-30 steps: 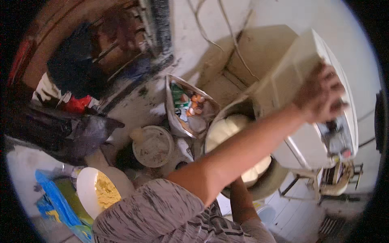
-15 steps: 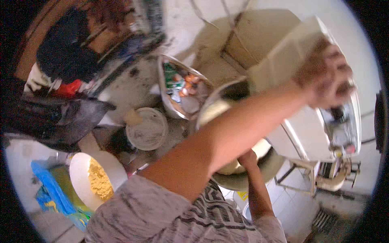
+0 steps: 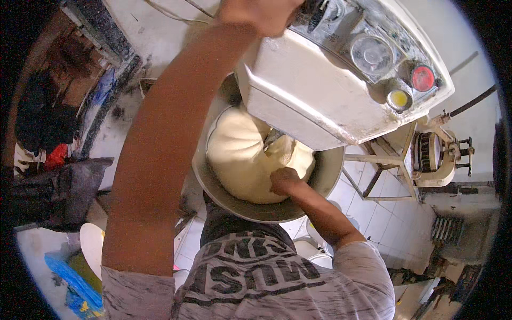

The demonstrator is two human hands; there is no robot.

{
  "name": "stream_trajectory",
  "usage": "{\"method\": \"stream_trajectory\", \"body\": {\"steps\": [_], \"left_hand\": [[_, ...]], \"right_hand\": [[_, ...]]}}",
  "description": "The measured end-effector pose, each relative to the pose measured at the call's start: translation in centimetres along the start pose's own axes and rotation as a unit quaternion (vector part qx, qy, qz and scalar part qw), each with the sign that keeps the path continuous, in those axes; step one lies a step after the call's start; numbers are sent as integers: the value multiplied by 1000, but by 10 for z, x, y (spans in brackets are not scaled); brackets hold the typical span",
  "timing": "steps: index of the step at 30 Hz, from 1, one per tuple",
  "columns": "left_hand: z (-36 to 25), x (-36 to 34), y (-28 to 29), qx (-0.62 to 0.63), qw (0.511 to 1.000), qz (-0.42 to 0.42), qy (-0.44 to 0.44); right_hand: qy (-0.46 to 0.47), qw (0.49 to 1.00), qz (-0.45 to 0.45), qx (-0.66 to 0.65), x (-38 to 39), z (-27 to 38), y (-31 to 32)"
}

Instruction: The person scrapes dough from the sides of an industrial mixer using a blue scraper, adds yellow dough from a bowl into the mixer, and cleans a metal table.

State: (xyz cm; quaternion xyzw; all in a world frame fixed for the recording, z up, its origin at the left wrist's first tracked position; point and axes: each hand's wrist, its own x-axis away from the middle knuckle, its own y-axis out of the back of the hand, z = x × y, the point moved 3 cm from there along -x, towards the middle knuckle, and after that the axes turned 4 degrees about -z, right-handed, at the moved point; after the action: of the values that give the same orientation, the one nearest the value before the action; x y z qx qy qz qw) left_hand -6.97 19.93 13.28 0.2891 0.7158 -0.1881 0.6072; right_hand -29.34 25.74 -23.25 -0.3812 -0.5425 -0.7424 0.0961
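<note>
Down in the mixing bowl (image 3: 329, 172), the pale dough (image 3: 234, 154) spread ahead and left of the nearer right hand (image 3: 284, 182), curled against it, hold unclear, while the left hand (image 3: 261, 13), grip unreadable, was up by the mixer head (image 3: 304, 90)!

White tiled floor (image 3: 373, 216), pale open-framed stand (image 3: 373, 158) upright on it, partly hidden white tubs (image 3: 321, 260)

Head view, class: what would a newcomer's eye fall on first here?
Probably the big pale dough in the round bowl at the centre, with the right hand on it. Next, the bulky white machine above it at upper right, bearing a red button and a yellow one. The left hand is beside it at the top edge.
</note>
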Motion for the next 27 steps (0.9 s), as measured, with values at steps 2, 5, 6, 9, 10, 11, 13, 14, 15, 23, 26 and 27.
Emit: {"method": "stream_trajectory", "body": {"steps": [2,5,6,9,10,11,13,14,15,23,26,27], "left_hand": [[-2,0,-1,-12,1000,7,-2],[-6,0,-11,18,998,21,52],[-16,-2,-4,13,1000,14,22],[-24,1,2,-5,1000,17,-12],[-18,-2,2,-14,1000,20,5],[-13,-3,2,-21,999,23,22],[-8,-3,0,-20,999,25,35],[-7,-4,-3,-15,999,27,41],[-5,-4,-2,-16,1000,17,19],[3,-3,-4,0,997,-48,-66],[3,-2,-3,-6,996,-51,-67],[5,-2,-4,-9,996,-53,-66]], "right_hand": [[-45,991,-78,-98,-3,1,11],[-120,965,-122,-197,-63,6,-48],[-120,970,-119,-176,-74,10,-53],[-91,988,-98,-80,-84,26,-49],[-88,990,-100,-54,-82,26,-47],[-104,985,-122,-58,-78,18,-49],[-109,975,-187,-46,-72,-2,-61],[-98,968,-230,-32,-71,-14,-76],[-82,958,-273,-15,-68,-21,-83],[-245,959,-68,-127,-2,-10,-43],[-195,975,-67,-78,-3,55,39],[-216,967,-114,-69,-10,65,47]]}}
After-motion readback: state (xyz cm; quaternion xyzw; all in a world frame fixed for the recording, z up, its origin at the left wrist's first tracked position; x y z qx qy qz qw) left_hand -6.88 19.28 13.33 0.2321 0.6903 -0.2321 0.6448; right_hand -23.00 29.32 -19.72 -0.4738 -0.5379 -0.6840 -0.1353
